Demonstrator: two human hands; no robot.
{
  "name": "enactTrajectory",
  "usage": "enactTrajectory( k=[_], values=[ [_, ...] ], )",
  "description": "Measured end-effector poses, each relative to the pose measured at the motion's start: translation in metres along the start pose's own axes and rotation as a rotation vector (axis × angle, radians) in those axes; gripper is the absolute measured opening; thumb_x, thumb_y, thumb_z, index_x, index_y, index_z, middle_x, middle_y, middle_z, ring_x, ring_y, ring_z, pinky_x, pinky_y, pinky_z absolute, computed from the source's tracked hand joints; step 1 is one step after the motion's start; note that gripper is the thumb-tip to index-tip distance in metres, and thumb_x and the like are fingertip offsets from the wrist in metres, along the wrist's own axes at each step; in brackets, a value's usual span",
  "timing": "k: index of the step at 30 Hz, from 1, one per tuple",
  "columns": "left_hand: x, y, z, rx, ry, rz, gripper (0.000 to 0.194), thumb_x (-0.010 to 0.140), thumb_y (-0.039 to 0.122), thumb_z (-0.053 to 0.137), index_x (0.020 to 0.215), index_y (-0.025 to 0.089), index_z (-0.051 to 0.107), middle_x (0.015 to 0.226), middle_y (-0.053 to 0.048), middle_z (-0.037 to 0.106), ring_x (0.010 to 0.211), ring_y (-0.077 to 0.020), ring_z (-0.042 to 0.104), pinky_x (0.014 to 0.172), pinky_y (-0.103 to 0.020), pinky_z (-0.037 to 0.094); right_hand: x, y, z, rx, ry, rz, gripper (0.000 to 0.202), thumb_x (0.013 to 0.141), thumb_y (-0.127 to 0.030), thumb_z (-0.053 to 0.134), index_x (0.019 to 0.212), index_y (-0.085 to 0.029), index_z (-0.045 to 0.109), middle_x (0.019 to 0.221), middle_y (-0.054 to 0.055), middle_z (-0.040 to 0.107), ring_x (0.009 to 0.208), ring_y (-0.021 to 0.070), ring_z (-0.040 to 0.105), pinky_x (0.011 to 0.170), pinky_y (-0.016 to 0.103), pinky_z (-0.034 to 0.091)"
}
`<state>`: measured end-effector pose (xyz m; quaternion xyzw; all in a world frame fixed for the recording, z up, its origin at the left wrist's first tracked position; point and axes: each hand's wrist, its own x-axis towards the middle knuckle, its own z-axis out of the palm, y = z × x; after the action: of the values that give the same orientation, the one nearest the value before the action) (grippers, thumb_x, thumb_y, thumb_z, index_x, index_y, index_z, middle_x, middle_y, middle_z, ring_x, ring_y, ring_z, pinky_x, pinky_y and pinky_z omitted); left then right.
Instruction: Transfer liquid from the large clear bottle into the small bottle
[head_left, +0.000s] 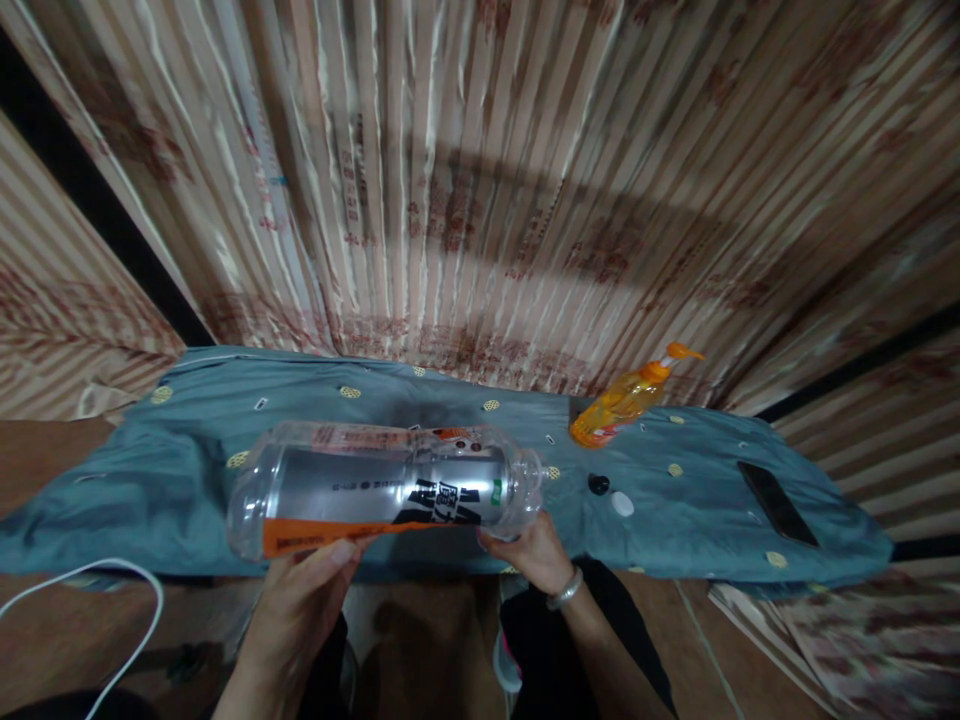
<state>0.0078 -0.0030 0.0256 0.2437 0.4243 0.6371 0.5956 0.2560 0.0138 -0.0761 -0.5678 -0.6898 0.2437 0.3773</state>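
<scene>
A large clear plastic bottle (390, 490) with a silver, black and orange label lies sideways in the air above the cloth, its neck pointing right. My left hand (319, 570) grips it from below near the base, thumb on the orange strip of the label. Close to the neck, my right hand (529, 550) holds it from beneath, with a silver bracelet on the wrist. The neck looks uncapped. Beyond my right hand, a black cap-like piece (598, 484) and a white round cap (622, 503) rest on the cloth.
A teal cloth with yellow prints (705, 510) covers the low surface. On it, an orange pump bottle (619, 405) stands at the back right, and a dark phone (776, 502) lies at the right. Striped curtains (450, 200) hang behind. A white cable (154, 610) loops at lower left.
</scene>
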Motion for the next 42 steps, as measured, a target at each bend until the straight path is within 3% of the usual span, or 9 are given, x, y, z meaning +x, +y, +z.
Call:
enactTrajectory(
  k=[6, 11, 18, 24, 30, 37, 42],
  values=[
    [0.0057, -0.0037, -0.0075, 0.027, -0.06, -0.017, 0.046, 0.05, 0.039, 0.09, 0.091, 0.022, 0.078, 0.075, -0.004, 0.079, 0.084, -0.031, 0.073, 0.078, -0.04, 0.059, -0.0001, -0.0003, -0.0004, 0.018, -0.017, 0.023, 0.012, 0.071, -0.025, 0.072, 0.082, -0.019, 0.075, 0.076, 0.005, 0.076, 0.067, 0.0234, 0.069, 0.073, 0.04, 0.058],
    [0.004, -0.0056, -0.0072, -0.01, -0.011, 0.005, 0.042, 0.052, 0.036, 0.09, 0.09, 0.024, 0.078, 0.077, -0.004, 0.079, 0.087, -0.0306, 0.073, 0.081, -0.04, 0.059, 0.0003, -0.0011, -0.0013, -0.01, -0.013, 0.022, 0.015, 0.072, -0.028, 0.073, 0.081, -0.018, 0.075, 0.076, 0.005, 0.076, 0.068, 0.0245, 0.069, 0.074, 0.041, 0.058],
    [0.0019, -0.0032, -0.0045, -0.039, -0.033, 0.01, 0.042, 0.051, 0.035, 0.091, 0.09, 0.024, 0.078, 0.077, -0.002, 0.079, 0.084, -0.0271, 0.073, 0.078, -0.035, 0.06, 0.0002, -0.0011, -0.0011, 0.009, -0.024, 0.015, 0.013, 0.073, -0.028, 0.071, 0.081, -0.018, 0.075, 0.076, 0.004, 0.076, 0.069, 0.0244, 0.07, 0.074, 0.04, 0.058],
    [-0.0001, -0.0007, -0.0036, -0.006, -0.005, -0.007, 0.042, 0.052, 0.034, 0.09, 0.092, 0.027, 0.078, 0.068, 0.002, 0.078, 0.075, -0.023, 0.073, 0.066, -0.027, 0.059, -0.0005, 0.0019, -0.0007, 0.015, -0.03, 0.006, 0.013, 0.072, -0.026, 0.071, 0.082, -0.018, 0.074, 0.076, 0.005, 0.076, 0.07, 0.0239, 0.07, 0.075, 0.04, 0.058],
    [0.0043, -0.0038, -0.0061, 0.015, -0.06, 0.015, 0.048, 0.053, 0.04, 0.089, 0.097, 0.026, 0.077, 0.08, -0.002, 0.08, 0.088, -0.0293, 0.073, 0.076, -0.036, 0.06, -0.0001, 0.0033, -0.0008, -0.006, -0.022, 0.008, 0.013, 0.072, -0.026, 0.073, 0.083, -0.019, 0.075, 0.079, 0.005, 0.076, 0.071, 0.0237, 0.071, 0.078, 0.04, 0.058],
    [0.0054, -0.0037, -0.007, 0.013, -0.088, 0.011, 0.045, 0.054, 0.039, 0.088, 0.097, 0.028, 0.077, 0.076, -0.001, 0.079, 0.089, -0.0286, 0.074, 0.078, -0.034, 0.06, -0.0004, 0.002, -0.0011, -0.012, -0.029, -0.007, 0.014, 0.073, -0.027, 0.071, 0.084, -0.018, 0.075, 0.079, 0.006, 0.076, 0.071, 0.0241, 0.071, 0.077, 0.041, 0.058],
    [0.0023, -0.0024, -0.0051, -0.005, -0.031, -0.008, 0.053, 0.052, 0.037, 0.09, 0.102, 0.027, 0.077, 0.076, 0.001, 0.08, 0.087, -0.025, 0.074, 0.079, -0.029, 0.058, -0.0003, 0.0015, -0.0013, 0.015, -0.042, -0.006, 0.013, 0.073, -0.026, 0.071, 0.084, -0.019, 0.075, 0.079, 0.005, 0.077, 0.07, 0.0234, 0.07, 0.076, 0.04, 0.059]
  ],
)
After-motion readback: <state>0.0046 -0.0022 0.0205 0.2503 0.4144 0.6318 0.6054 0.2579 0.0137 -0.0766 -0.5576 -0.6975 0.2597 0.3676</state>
